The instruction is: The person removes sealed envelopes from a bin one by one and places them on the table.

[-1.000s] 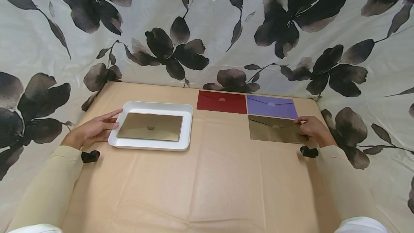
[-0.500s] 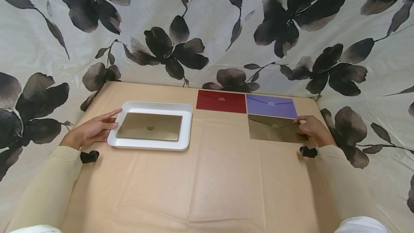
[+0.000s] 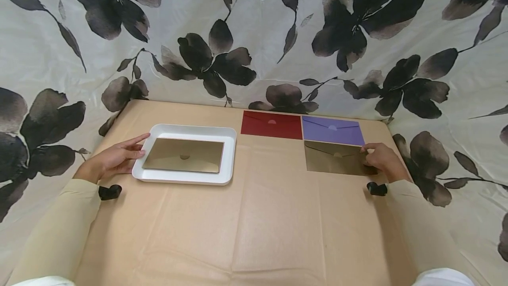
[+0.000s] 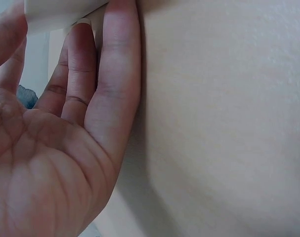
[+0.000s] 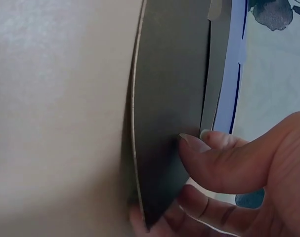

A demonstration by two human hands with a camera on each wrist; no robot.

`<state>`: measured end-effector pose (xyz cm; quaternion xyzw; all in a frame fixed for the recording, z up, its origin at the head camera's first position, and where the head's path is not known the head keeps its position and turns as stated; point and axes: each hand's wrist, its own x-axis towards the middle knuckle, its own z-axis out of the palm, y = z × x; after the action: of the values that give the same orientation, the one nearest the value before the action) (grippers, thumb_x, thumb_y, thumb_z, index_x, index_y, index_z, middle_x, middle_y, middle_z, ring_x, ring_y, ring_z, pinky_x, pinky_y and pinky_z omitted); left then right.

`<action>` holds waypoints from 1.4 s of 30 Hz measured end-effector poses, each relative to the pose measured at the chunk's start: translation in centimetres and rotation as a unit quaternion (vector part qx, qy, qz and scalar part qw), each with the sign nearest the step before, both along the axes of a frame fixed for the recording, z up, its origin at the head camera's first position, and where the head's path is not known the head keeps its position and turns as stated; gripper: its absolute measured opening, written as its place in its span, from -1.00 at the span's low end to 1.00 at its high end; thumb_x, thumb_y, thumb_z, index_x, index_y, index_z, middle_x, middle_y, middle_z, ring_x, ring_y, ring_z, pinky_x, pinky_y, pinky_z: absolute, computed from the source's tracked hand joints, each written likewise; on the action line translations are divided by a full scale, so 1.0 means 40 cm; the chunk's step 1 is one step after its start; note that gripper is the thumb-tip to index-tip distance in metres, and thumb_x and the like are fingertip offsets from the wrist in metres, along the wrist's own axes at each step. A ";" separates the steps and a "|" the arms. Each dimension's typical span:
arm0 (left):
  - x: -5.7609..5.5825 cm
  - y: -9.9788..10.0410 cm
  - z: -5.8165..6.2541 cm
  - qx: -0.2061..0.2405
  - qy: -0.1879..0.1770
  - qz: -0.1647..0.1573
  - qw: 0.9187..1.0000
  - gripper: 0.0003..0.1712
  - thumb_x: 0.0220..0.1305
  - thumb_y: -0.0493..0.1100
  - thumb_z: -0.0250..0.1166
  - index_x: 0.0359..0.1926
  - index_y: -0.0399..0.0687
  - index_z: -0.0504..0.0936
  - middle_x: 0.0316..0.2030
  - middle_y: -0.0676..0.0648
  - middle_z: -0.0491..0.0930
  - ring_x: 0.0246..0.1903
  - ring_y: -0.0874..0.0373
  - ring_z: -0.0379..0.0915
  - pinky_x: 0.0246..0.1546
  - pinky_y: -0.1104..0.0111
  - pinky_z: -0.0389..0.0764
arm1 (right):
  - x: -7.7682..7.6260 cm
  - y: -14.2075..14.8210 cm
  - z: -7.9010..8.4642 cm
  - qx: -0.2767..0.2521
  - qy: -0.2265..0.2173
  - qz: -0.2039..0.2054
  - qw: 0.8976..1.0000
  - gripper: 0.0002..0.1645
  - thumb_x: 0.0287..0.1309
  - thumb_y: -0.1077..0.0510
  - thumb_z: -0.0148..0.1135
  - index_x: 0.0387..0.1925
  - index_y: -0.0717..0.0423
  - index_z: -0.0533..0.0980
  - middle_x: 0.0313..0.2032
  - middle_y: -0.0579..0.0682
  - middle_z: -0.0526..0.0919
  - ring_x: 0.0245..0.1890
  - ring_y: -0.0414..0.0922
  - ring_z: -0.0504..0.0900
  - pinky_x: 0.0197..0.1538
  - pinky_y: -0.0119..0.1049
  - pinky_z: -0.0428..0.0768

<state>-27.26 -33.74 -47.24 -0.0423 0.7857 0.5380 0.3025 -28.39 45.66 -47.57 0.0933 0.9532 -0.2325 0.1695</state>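
Observation:
A white tray (image 3: 229,153) stands on the left of the table with a gold envelope (image 3: 182,156) lying in it. My left hand (image 3: 115,158) holds the tray's left end, fingers and thumb at its edge; in the left wrist view, only a tray corner (image 4: 65,12) shows beyond the palm. On the right, my right hand (image 3: 382,160) pinches the right end of a second gold envelope (image 3: 331,158). In the right wrist view the thumb lies on this envelope's face (image 5: 169,89), with fingers behind it, and its near edge bows up off the table.
Behind the pinched envelope lie a red envelope (image 3: 271,125) and a purple envelope (image 3: 333,130), side by side near the table's back edge. A tan cover (image 3: 274,215) spreads over the table. Floral cloth (image 3: 278,34) hangs behind and at the sides.

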 end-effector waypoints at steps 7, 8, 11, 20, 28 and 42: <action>-0.001 -0.002 0.000 0.007 -0.003 0.001 1.000 -0.01 0.53 -0.01 0.24 0.65 0.54 -0.23 0.65 -0.34 -0.27 0.05 0.33 0.49 0.09 0.18 0.73 | 0.017 -0.017 0.020 0.082 -0.018 -0.007 0.996 -0.40 0.19 0.23 0.25 0.30 0.21 0.49 -0.04 0.33 0.61 -0.23 0.13 0.52 -0.25 -0.07 0.54; -0.001 -0.002 0.000 0.005 -0.003 -0.001 1.000 -0.02 0.53 0.00 0.23 0.65 0.54 -0.23 0.65 -0.34 -0.27 0.05 0.34 0.49 0.10 0.18 0.73 | 0.019 -0.019 0.022 0.085 -0.019 -0.009 0.996 -0.37 0.19 0.22 0.27 0.32 0.22 0.49 0.06 0.39 0.60 -0.16 0.17 0.54 -0.15 0.00 0.59; 0.000 -0.003 -0.001 0.001 0.000 -0.003 1.000 -0.03 0.54 0.01 0.22 0.65 0.54 -0.24 0.65 -0.35 -0.28 0.05 0.37 0.48 0.10 0.18 0.73 | 0.027 -0.022 0.025 0.080 -0.011 -0.011 0.997 -0.33 0.18 0.21 0.31 0.33 0.27 0.47 0.28 0.50 0.48 0.00 0.29 0.54 0.16 0.24 0.57; 0.004 -0.001 -0.002 0.005 0.003 -0.002 1.000 -0.01 0.53 0.02 0.23 0.66 0.53 -0.24 0.64 -0.34 -0.24 0.03 0.37 0.51 0.08 0.20 0.74 | 0.060 -0.024 0.002 0.061 0.091 -0.002 0.994 -0.43 0.13 0.17 0.38 0.18 0.30 0.61 -0.01 0.43 0.71 -0.06 0.34 0.66 -0.04 0.19 0.63; 0.004 -0.001 0.001 0.010 0.001 -0.005 1.000 -0.01 0.53 0.01 0.23 0.66 0.53 -0.25 0.64 -0.35 -0.26 0.08 0.30 0.49 0.10 0.18 0.73 | 0.077 -0.032 0.005 0.045 0.103 -0.035 0.993 -0.46 0.18 0.18 0.33 0.18 0.30 0.61 0.05 0.46 0.67 -0.01 0.35 0.64 -0.12 0.11 0.64; 0.003 -0.001 -0.003 0.009 0.005 -0.012 1.000 -0.03 0.56 -0.01 0.20 0.65 0.53 -0.27 0.63 -0.39 -0.29 0.16 0.20 0.43 0.10 0.17 0.73 | 0.082 -0.121 0.016 -0.251 0.094 -0.056 0.962 -0.43 0.30 0.31 0.32 0.27 0.50 0.47 -0.36 -0.29 0.71 -0.33 -0.45 0.63 -0.19 -0.56 0.64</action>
<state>-27.14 -33.78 -47.34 -0.0273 0.7826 0.5419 0.3052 -25.11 40.82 -46.94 0.0790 0.8693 -0.4807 0.0838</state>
